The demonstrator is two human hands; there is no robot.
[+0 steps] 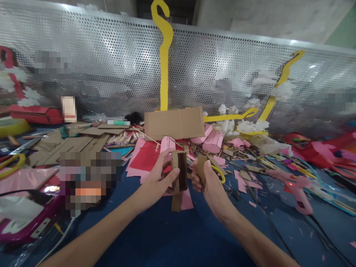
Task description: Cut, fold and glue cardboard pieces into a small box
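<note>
In the head view, my left hand [160,176] grips a small open cardboard box [183,172], its thumb on the near side and its hollow facing right. My right hand [209,181] pinches a narrow cardboard piece [201,168] between thumb and fingers, a short gap away from the box. Below the box lies a cardboard strip [176,201] beside pink paper [187,200]. Yellow scissor handles [219,173] show just behind my right hand.
A large cardboard piece [174,124] with a tall yellow hook shape [164,74] stands at the back. A pink glue gun [299,189] with a red light lies right, its cable running forward. Cardboard sheets [72,146] are piled left. A perforated metal panel [116,63] borders the blue table [167,241].
</note>
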